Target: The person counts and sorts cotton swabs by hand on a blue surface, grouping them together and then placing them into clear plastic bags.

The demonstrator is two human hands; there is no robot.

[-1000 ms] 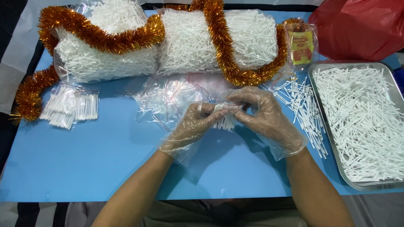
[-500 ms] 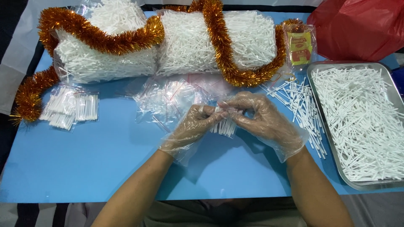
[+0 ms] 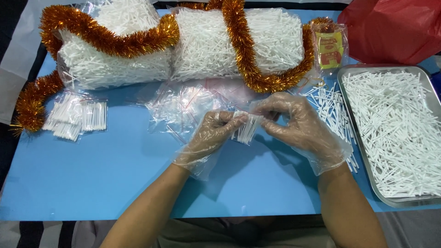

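While both gloved hands meet mid-table, the left hand point(image 3: 212, 138) and right hand point(image 3: 301, 126) pinch a small clear bag of white sticks point(image 3: 245, 128) between thumbs and fingertips, held just above the blue table point(image 3: 92, 174). Right behind it sits a heap of empty clear bags point(image 3: 183, 108), pretty much touching the knuckles. Further back, two big plastic sacks of sticks point(image 3: 206, 43) with orange tinsel point(image 3: 239, 41) draped over them block the far edge. Loose sticks point(image 3: 330, 105) are scattered just beside the right hand, and next to those a metal tray point(image 3: 388, 198) is full of more sticks. Filled little packs point(image 3: 76, 117) lie far left, a red bag point(image 3: 395, 30) top right. Lots of bare blue near the front edge and lower left.
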